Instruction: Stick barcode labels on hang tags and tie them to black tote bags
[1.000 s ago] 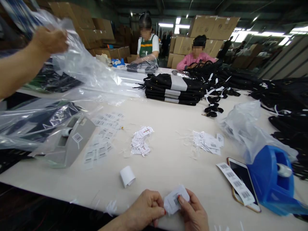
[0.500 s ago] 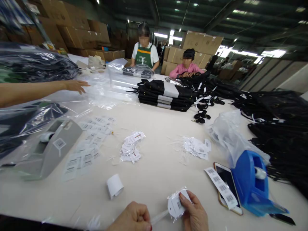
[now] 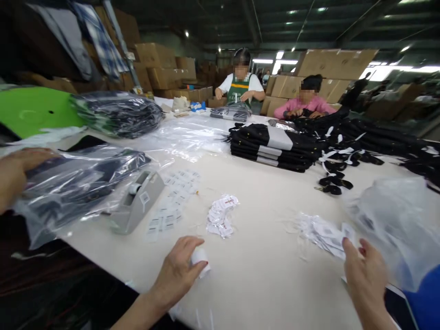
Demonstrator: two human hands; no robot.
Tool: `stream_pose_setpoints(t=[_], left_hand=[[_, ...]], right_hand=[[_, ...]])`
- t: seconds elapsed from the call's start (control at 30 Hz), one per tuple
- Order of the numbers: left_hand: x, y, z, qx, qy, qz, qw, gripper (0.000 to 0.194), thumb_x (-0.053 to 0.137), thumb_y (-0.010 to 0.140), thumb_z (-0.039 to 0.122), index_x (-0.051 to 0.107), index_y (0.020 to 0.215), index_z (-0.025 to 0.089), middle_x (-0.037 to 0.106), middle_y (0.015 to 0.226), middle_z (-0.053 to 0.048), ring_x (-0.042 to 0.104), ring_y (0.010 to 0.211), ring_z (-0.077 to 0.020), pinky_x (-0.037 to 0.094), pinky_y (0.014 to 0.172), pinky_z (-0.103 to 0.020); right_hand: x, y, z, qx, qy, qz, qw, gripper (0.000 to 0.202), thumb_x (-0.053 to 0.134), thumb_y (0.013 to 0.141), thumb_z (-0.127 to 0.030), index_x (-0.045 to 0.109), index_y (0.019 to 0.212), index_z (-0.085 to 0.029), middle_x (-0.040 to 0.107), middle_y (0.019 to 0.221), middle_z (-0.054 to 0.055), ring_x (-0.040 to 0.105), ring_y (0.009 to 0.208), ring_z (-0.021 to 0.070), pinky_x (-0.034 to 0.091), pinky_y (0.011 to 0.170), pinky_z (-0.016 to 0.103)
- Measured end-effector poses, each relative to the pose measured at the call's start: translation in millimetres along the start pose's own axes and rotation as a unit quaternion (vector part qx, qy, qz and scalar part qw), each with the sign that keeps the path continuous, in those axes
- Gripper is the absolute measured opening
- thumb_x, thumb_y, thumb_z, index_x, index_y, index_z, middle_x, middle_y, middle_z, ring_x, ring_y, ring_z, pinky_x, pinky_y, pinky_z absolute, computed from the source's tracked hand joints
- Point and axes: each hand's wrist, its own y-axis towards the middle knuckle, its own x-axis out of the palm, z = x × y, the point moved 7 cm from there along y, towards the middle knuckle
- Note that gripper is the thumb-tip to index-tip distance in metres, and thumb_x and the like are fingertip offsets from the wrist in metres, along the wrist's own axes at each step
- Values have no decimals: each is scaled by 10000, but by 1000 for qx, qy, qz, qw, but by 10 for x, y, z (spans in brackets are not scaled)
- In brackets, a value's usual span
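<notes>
My left hand curves around a small white paper roll on the table, with its thumb across the roll's front and its index finger behind. At the right, my right hand is at the edge of a pile of white tags in clear sleeves. Its thumb and index finger are apart, and one tag lies just beyond the thumb tip. Between my hands, further back, is another pile of white tags. Rows of barcode stickers lie left of that pile.
A grey tape dispenser and plastic-wrapped garments stand left, where another person's hand rests. Folded black garments are stacked behind. A clear bag, a phone and a blue dispenser lie right. Two people work across the table.
My right hand has moved from the front of the table to the right tag pile and let go of the sleeved tag. My left hand has left the tag's string and reached the paper roll.
</notes>
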Motion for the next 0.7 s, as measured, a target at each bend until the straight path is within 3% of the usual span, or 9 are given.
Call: stream_pose_setpoints(t=[0.07,0.13,0.2,0.33,0.43,0.57,0.7], left_hand=[[-85,11,-120,-11,70,-13,997,604,638,591,273,480,1165,170,499,1190,-99,402,1123,-257,310,967,-381],[-52,7,-208,-34,112,-58,991,772,684,531,290,412,1241,151,448,1256,-116,351,1177,-276,276,997,-400],[28,0,-228,-41,131,-92,986,774,679,536,301,409,1244,140,458,1243,-119,370,1162,-274,286,987,-393],[203,-8,-168,-26,141,-117,983,599,604,613,260,467,1187,159,547,1124,-97,466,1049,-254,336,921,-373],[276,-12,-145,-29,135,-130,982,558,583,645,264,476,1183,163,559,1129,-94,482,1037,-252,332,921,-370],[186,69,-128,-42,125,-134,982,651,640,608,306,453,1210,143,532,1156,-105,455,1083,-263,322,944,-378],[49,400,-21,-9,95,-137,986,665,677,599,379,465,1189,158,510,1173,-85,449,1095,-226,344,945,-314]], right_hand=[[129,-317,12,-28,-52,-34,998,636,434,658,-582,531,1084,-120,552,1086,176,566,808,291,437,696,444],[313,-715,23,-73,-24,-88,993,600,438,663,-603,557,1042,-153,561,1119,152,581,841,290,464,598,371],[471,-1101,29,-131,7,-125,983,498,460,710,-561,570,992,-166,598,1061,131,588,867,269,486,629,353],[665,-1673,1,-241,62,-169,954,303,521,774,-397,576,972,-173,638,973,101,601,884,216,489,794,341],[710,-1896,-17,-253,104,-158,949,271,503,801,-369,573,985,-183,637,968,94,597,888,206,494,781,325],[777,-2006,43,-215,139,-127,958,280,474,810,-423,595,927,-199,641,925,82,598,862,209,483,772,330],[864,-2028,160,-216,141,-120,959,296,485,797,-445,619,897,-201,653,900,85,602,850,216,476,788,343]])
